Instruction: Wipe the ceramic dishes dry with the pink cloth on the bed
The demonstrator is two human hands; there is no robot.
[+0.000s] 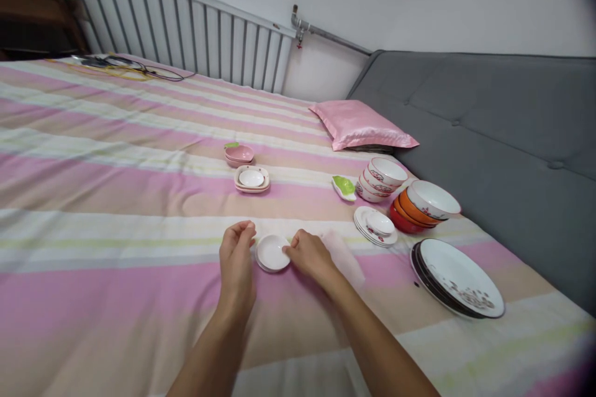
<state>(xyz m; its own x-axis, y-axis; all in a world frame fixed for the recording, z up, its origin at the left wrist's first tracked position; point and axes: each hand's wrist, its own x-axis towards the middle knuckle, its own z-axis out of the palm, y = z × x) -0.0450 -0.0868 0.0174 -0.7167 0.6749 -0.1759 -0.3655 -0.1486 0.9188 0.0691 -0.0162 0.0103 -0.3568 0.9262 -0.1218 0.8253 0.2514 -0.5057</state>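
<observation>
A small stack of round white dishes (pixel 273 253) lies on the striped bedspread between my hands. The thumb and fingers of my right hand (pixel 311 254) pinch the right rim of the top dish. Just left of the stack, my left hand (pixel 237 254) is raised with its fingers curled together, and nothing shows in them. A pale, thin, translucent sheet (pixel 343 257) lies beside my right wrist. Beyond my hands, a small white dish (pixel 252 178) rests in stacked squarish dishes (pixel 252 188), with pink fruit-shaped bowls (pixel 239 154) behind them.
On the right stand patterned bowls (pixel 382 178), orange and red bowls (pixel 412 209), small plates (pixel 361 223), large plates (pixel 459 276) and a green leaf-shaped dish (pixel 344 187). A pink pillow (pixel 361 124) lies by the grey headboard (pixel 493 118). Cables (pixel 125 66) lie near the radiator (pixel 186 28).
</observation>
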